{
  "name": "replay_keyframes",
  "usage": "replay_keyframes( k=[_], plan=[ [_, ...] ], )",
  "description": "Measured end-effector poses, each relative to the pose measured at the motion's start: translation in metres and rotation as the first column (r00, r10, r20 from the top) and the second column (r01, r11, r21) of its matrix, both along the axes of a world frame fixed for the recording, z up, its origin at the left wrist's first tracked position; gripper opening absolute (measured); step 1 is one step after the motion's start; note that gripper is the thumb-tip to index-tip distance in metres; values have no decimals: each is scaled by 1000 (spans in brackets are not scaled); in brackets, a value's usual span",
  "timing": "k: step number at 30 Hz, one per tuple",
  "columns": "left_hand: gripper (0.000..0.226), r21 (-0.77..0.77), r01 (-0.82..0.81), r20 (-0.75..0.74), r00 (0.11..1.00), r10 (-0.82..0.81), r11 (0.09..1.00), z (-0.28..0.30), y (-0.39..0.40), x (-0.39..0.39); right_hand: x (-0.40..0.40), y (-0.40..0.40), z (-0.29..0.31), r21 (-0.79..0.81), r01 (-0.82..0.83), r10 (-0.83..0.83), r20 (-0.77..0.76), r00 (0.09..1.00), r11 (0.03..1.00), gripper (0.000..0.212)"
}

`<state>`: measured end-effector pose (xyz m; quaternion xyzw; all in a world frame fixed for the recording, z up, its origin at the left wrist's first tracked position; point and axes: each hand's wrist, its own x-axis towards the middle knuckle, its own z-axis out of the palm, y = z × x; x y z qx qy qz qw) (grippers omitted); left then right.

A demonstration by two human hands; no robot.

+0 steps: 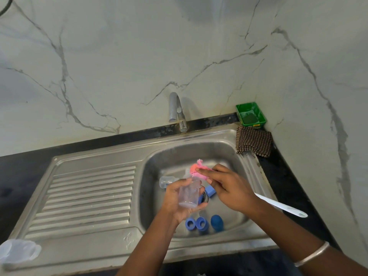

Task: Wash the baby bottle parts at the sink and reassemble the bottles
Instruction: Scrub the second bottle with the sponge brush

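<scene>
Over the sink basin (229,154) my left hand (177,198) grips a clear baby bottle body (189,193), its mouth tilted up and away. My right hand (225,185) holds a bottle brush by its stem, with the pink sponge head (199,169) at the bottle's mouth and the white handle (282,206) sticking out to the right. A second clear bottle (166,181) lies in the basin behind my left hand. Two blue collar rings (196,223), a blue cap (216,222) and a light-blue piece (210,191) lie on the basin floor.
A steel tap (177,112) stands behind the basin. The ribbed drainboard (87,196) lies to the left, with a clear plastic piece (18,251) at its front corner. A checked cloth (253,141) and a green tray (251,114) sit at the back right corner.
</scene>
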<state>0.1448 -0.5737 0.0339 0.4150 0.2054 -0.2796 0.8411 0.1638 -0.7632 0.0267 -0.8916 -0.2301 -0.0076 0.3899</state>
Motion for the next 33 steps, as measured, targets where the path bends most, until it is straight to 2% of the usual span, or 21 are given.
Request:
replay_keyframes(
  k=[4,7,10,13,16,19,22,25,27,30,31,33],
  plan=[
    [43,-11,25,-22,999,-25,1000,-3,7,2,-2,1,-1,47,-13,14,-25,1000,999,51],
    [49,-42,-29,-37,999,28,999,-5,9,2,-1,3,0,99,-2,7,-50,999,995,41],
    [50,-62,-78,-20,997,76,995,-8,7,0,-1,6,-3,182,54,-25,-161,987,982,43],
    [40,-105,-133,32,990,137,986,-11,9,-1,-5,14,-2,316,90,3,-283,959,944,49],
    [31,-67,-104,95,989,110,992,-11,15,-1,-1,19,0,434,185,46,-469,882,882,50],
    [32,59,-26,199,980,14,998,-7,27,-3,6,17,8,423,252,89,-638,765,870,38],
    [41,202,34,363,925,-107,979,-1,37,-3,16,9,18,284,210,87,-762,642,936,28],
    [70,316,66,365,912,-186,946,0,41,-4,27,6,31,234,130,118,-807,578,963,28],
    [91,409,87,387,885,-259,908,2,42,-4,32,10,38,195,76,117,-810,575,978,27],
    [86,474,172,467,782,-412,863,5,39,-7,36,16,44,141,-2,115,-800,589,990,25],
    [85,500,211,459,758,-463,840,5,39,-8,38,17,47,114,-48,120,-790,601,992,26],
    [99,565,255,355,783,-510,785,4,38,-10,40,19,55,46,-159,138,-755,641,986,28]
  ],
)
